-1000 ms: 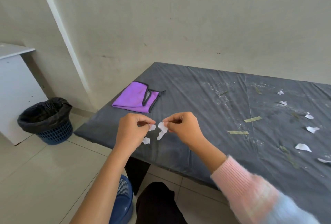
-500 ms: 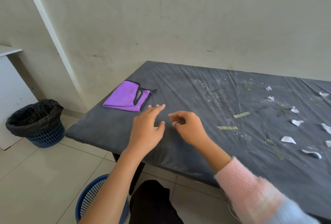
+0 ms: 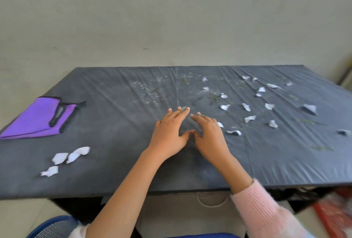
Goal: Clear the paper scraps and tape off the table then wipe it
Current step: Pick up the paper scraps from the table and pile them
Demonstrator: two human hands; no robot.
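Left hand (image 3: 169, 133) and right hand (image 3: 207, 135) lie spread, holding nothing; small green tape strip (image 3: 184, 108) sits just at the left hand's twelve o'clock.

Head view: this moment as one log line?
left hand flat on table | right hand flat beside it | paper scraps scattered | cloth untouched

One counter (image 3: 114, 171) carries one folded purple cloth (image 3: 34, 119). Three white paper scraps (image 3: 78, 153) lie near the cloth, on its near side. About eighteen more are scattered well to its right, though blur makes that tally rough. There are at least six greenish tape strips (image 3: 186, 81), too faint to count exactly. There are two hands: left hand (image 3: 169, 135) and right hand (image 3: 208, 136).
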